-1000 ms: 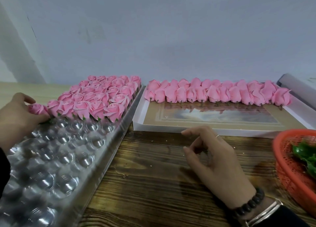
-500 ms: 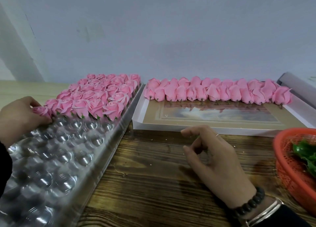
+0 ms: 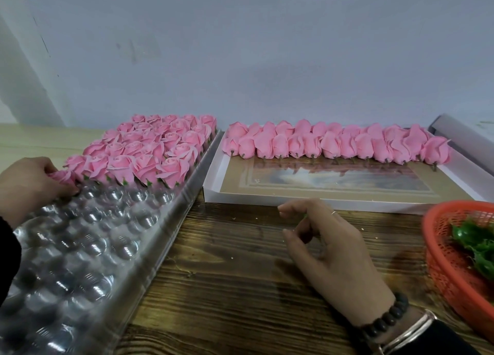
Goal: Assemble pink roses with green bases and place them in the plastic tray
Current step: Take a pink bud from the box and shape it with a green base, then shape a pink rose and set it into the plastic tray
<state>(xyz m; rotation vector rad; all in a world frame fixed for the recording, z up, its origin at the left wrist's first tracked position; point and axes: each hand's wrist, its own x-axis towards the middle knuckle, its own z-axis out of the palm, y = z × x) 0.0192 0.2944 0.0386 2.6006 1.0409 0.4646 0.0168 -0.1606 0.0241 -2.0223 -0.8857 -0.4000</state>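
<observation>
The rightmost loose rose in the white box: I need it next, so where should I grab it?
Probably pinch the rightmost loose rose across its petal body, coming from above and the right; its stub points toward you, and neighbours crowd its left.

Two hands: left hand [image 3: 25, 183], right hand [image 3: 331, 250]. One clear bumpy plastic tray [image 3: 160, 237]. One pink soft rose [image 3: 63, 177] under the left fingers; the pink roses beside it [image 3: 157, 146] are too many to count. One red mesh basket [image 3: 441, 263].
</observation>
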